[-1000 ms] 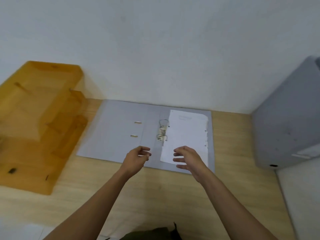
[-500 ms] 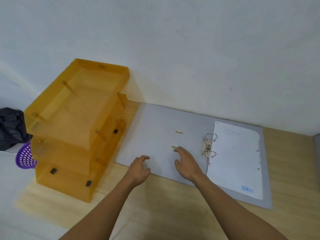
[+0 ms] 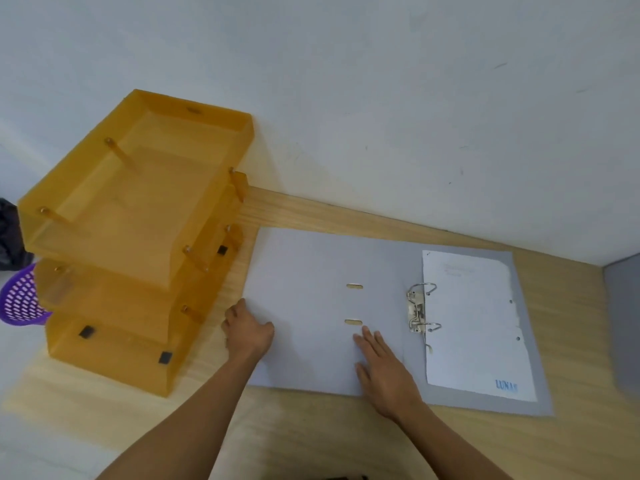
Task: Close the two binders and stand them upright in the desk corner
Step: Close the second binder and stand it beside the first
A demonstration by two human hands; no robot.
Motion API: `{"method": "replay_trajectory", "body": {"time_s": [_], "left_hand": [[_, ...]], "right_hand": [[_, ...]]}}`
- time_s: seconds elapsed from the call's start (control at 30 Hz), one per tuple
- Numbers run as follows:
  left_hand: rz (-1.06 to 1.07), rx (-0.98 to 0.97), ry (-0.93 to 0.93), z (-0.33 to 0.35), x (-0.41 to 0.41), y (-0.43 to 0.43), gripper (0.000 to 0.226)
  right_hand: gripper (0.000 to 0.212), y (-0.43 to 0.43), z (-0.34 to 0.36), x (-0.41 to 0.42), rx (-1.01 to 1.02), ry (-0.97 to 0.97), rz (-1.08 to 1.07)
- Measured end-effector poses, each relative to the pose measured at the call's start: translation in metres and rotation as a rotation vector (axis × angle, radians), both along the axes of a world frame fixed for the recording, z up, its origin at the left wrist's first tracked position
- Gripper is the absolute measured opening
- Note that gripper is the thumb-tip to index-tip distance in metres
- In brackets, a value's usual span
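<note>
desk (image 3: 311,441): light wood grain, matt
binder (image 3: 304,306): grey card, smooth and matt
rings (image 3: 420,308): shiny metal
sheet (image 3: 474,323): white paper, ragged edge
trays (image 3: 138,216): see-through orange plastic, glossy

A see-through orange stack of trays (image 3: 138,244) sits on the wooden table (image 3: 311,441), up against the white wall (image 3: 346,81). Beside the trays, past the table's left edge, are a purple basket with holes (image 3: 20,299) and something black (image 3: 8,233).

We read one blue word, "LUNA", at the near right corner of the sheet of paper (image 3: 474,323) in the open binder (image 3: 311,306).
</note>
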State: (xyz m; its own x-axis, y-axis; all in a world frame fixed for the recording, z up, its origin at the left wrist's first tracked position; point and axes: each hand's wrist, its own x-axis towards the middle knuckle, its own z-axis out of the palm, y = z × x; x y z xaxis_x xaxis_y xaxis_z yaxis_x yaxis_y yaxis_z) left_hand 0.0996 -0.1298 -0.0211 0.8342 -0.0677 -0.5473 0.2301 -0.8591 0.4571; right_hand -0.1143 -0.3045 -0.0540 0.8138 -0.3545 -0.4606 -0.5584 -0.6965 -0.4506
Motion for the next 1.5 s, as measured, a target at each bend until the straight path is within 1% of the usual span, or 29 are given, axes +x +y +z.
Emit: {"method": "replay_trajectory", "body": {"time_s": [0.07, 0.13, 0.2, 0.27, 0.3, 0.37, 0.4, 0.43, 0.5, 0.57, 0.63, 0.7, 0.77, 0.87, 0.93, 1.0, 1.07, 1.2, 1.3, 1.37, 1.4, 1.5], "left_hand": [[0.060, -0.025, 0.005, -0.007, -0.002, 0.008, 0.078], [0.136, -0.135, 0.050, -0.009, -0.003, 0.018, 0.072], [0.138, -0.217, 0.098, -0.011, -0.008, 0.029, 0.067], [0.135, -0.319, 0.200, -0.005, -0.012, 0.043, 0.063], [0.121, -0.387, 0.277, -0.001, -0.014, 0.049, 0.061], [0.035, -0.510, 0.415, 0.012, -0.016, 0.058, 0.062], [-0.026, -0.537, 0.433, 0.019, -0.017, 0.061, 0.062], [-0.069, -0.552, 0.421, 0.025, -0.018, 0.060, 0.060], [-0.075, -0.569, 0.353, 0.037, -0.019, 0.060, 0.053], [-0.047, -0.589, 0.285, 0.049, -0.015, 0.064, 0.046], [-0.037, -0.602, 0.225, 0.064, -0.007, 0.066, 0.034], [-0.052, -0.618, 0.202, 0.080, 0.001, 0.065, 0.023], [-0.081, -0.664, 0.236, 0.098, 0.003, 0.055, 0.026], [-0.065, -0.836, 0.343, 0.126, -0.004, 0.029, 0.040], [-0.067, -0.926, 0.379, 0.143, -0.010, 0.005, 0.044], [-0.111, -0.972, 0.389, 0.156, -0.017, -0.019, 0.052], [-0.161, -0.990, 0.358, 0.168, -0.024, -0.042, 0.058], [-0.199, -1.008, 0.296, 0.170, -0.046, -0.086, 0.068], [-0.289, -0.984, 0.265, 0.158, -0.073, -0.116, 0.061], [-0.364, -0.901, 0.296, 0.144, -0.092, -0.130, 0.045], [-0.402, -0.858, 0.316, 0.135, -0.102, -0.138, 0.041], [-0.492, -0.657, 0.259, 0.107, -0.120, -0.154, 0.059]], "right_hand": [[0.055, 0.001, 0.005, -0.012, 0.009, -0.005, -0.016], [0.050, -0.004, 0.013, -0.013, 0.003, 0.007, -0.056], [0.042, -0.013, 0.025, -0.002, 0.003, 0.025, -0.138], [0.036, -0.018, 0.041, 0.017, 0.078, -0.021, -0.201], [0.037, -0.017, 0.048, 0.025, 0.142, -0.050, -0.209], [0.045, -0.007, 0.057, 0.040, 0.261, -0.064, -0.156], [0.050, 0.001, 0.060, 0.047, 0.300, -0.058, -0.113], [0.053, 0.009, 0.061, 0.053, 0.325, -0.049, -0.080], [0.059, 0.027, 0.064, 0.063, 0.348, -0.042, -0.059], [0.063, 0.042, 0.070, 0.071, 0.396, -0.049, -0.077], [0.066, 0.053, 0.078, 0.078, 0.489, -0.062, -0.102], [0.069, 0.057, 0.088, 0.087, 0.565, -0.090, -0.138], [0.069, 0.056, 0.101, 0.097, 0.602, -0.131, -0.162], [0.069, 0.048, 0.125, 0.111, 0.649, -0.221, -0.211], [0.070, 0.036, 0.144, 0.118, 0.683, -0.271, -0.268], [0.067, 0.020, 0.163, 0.122, 0.715, -0.311, -0.317], [0.064, 0.003, 0.182, 0.122, 0.750, -0.360, -0.356], [0.065, -0.027, 0.205, 0.111, 0.781, -0.414, -0.443], [0.063, -0.050, 0.211, 0.092, 0.799, -0.427, -0.543], [0.058, -0.065, 0.209, 0.075, 0.732, -0.414, -0.590], [0.054, -0.074, 0.206, 0.065, 0.685, -0.405, -0.612], [0.042, -0.103, 0.195, 0.031, 0.626, -0.392, -0.677]]}}
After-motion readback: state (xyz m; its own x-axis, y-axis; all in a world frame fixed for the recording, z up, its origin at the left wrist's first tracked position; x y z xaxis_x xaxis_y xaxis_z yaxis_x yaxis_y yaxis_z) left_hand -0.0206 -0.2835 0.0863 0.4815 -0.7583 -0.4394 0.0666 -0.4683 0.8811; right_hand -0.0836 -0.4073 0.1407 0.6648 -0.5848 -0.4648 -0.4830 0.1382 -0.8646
